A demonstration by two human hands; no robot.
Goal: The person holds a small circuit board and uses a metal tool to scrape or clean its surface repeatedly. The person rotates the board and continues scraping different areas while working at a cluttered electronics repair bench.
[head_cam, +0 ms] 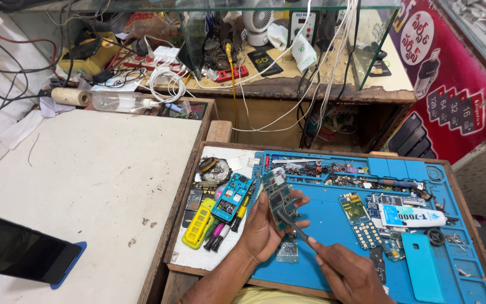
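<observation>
At the far left a dark smartphone (21, 250) in a blue case lies face up on the pale surface (91, 174). Right of it, a wooden tray holds a yellow phone housing (199, 223) and a turquoise phone frame (232, 197) side by side, with pink and black screwdrivers (219, 233) just beside them. The left hand (265, 228) is closed around a small phone circuit board (279, 197), holding it upright over the left edge of the blue repair mat (322, 225). The right hand (350, 276) grips thin metal tweezers (293, 226), fingers pinched shut on them, the tips touching the lower part of the board. Further right on the mat lie another circuit board (354, 207), a white glue tube (413, 216) and a light-blue back cover (423, 267).
</observation>
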